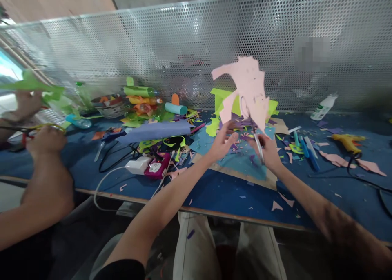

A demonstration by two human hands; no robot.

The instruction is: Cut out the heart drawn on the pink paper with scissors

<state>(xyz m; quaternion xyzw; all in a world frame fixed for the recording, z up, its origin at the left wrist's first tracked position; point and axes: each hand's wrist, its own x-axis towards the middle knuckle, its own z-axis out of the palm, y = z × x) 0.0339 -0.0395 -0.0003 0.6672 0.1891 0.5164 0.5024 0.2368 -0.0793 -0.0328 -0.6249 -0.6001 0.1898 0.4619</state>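
A large pale pink cut sheet stands up above the blue work board, in front of the perforated metal screen. My right hand is closed on scissors, just below the sheet's lower point. To the left, my left hand is near the sheet's lower edge with its fingers apart; no object shows in it. Yellow-green sheets stand behind the pink one. Small purple and pink scraps lie on the board between my hands.
Another person's hand holds scissors at the left. A white plug and magenta box with cables lie left of the board. Farther right are cutters, a yellow glue gun and a white bottle.
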